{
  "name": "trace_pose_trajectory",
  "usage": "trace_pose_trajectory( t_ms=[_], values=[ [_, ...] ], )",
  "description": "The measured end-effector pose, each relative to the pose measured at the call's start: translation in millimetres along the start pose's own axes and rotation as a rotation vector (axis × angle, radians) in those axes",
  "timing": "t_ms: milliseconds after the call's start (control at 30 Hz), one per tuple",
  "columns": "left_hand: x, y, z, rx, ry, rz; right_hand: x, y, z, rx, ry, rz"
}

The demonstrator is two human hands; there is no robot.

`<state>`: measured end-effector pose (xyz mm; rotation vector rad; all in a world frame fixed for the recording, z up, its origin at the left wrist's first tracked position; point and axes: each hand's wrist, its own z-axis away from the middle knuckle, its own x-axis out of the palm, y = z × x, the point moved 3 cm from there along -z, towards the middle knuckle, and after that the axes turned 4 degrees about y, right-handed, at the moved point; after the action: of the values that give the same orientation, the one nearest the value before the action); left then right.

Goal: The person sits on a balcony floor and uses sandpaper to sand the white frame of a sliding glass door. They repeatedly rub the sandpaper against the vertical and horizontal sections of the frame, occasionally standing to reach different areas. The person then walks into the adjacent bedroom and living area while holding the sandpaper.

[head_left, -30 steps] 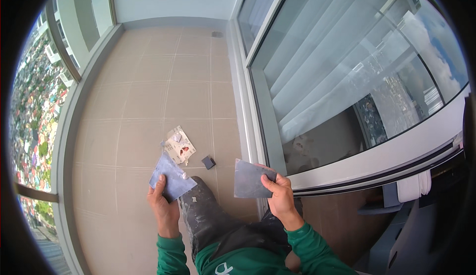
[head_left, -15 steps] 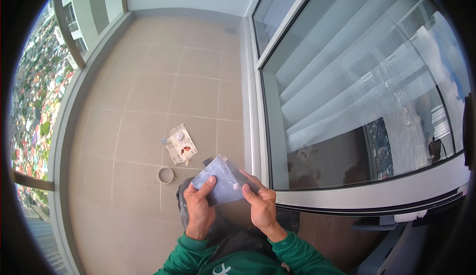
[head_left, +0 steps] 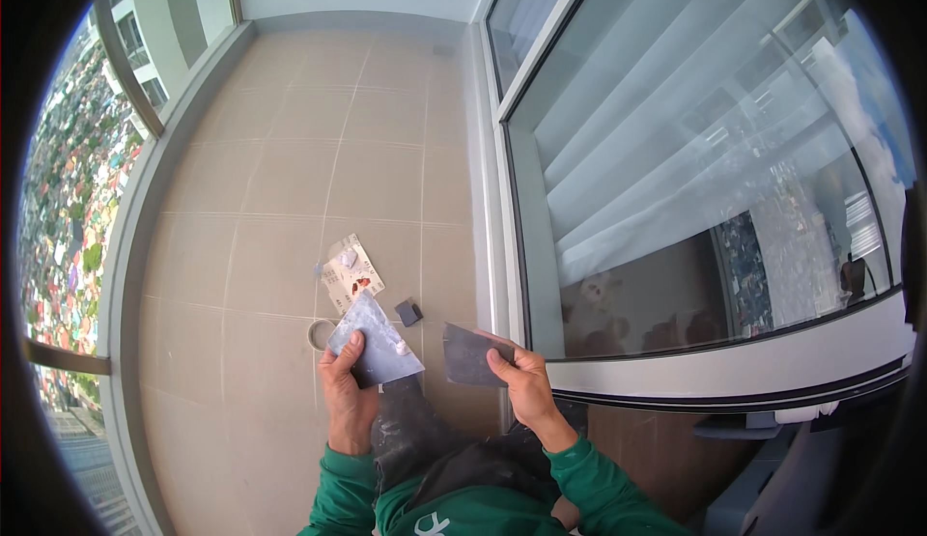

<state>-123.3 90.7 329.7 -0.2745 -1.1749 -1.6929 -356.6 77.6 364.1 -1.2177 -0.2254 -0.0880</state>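
My left hand (head_left: 346, 391) grips a flat grey-blue plate (head_left: 372, 352) by its lower left side, thumb on top. A small dab of white paste (head_left: 402, 348) sits near the plate's right edge, and pale smears mark its surface. Held in my right hand (head_left: 526, 386) is a thin dark grey flat scraper (head_left: 465, 356), its thumb pressed on the face. The two pieces are apart, side by side above my legs. Fingers under both pieces are mostly hidden.
On the tiled floor (head_left: 280, 266) lie a printed piece of cardboard (head_left: 369, 260) with a white lump (head_left: 349, 258), a tape roll (head_left: 318, 334) partly behind the plate, and a small dark block (head_left: 409, 312). A glass sliding door (head_left: 676, 198) stands right; a railing ledge (head_left: 126, 246) runs left.
My hands have separated: the plate has moved left and the scraper, previously against the plate's right edge, is now clear of it. The dark block on the floor has come into fuller view.
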Motion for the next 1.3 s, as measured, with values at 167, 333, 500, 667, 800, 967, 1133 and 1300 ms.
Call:
trace_pose_trajectory(
  t_ms=[167,333,500,667,800,967,1133,1300],
  values=[
    [-66,33,-26,0.122,0.09,-0.045,-8,39,-50,0.147,0.136,-0.115],
    [-114,47,-31,0.135,0.239,-0.026,14,100,-117,0.088,0.101,0.229],
    [-137,42,-30,0.097,0.359,-0.003,45,177,-187,0.002,0.042,0.668],
    [-158,33,-32,0.07,0.415,0.004,75,227,-242,-0.092,-0.024,1.025],
    [-171,29,-36,0.042,0.441,-0.015,84,257,-272,-0.167,-0.072,1.122],
    [-187,25,-45,0.006,0.489,-0.028,92,274,-300,-0.147,-0.142,1.202],
    [-192,25,-52,0.026,0.554,-0.016,105,274,-307,-0.166,-0.2,1.261],
    [-195,25,-57,0.012,0.568,-0.017,113,277,-306,-0.206,-0.199,1.302]
  ],
)
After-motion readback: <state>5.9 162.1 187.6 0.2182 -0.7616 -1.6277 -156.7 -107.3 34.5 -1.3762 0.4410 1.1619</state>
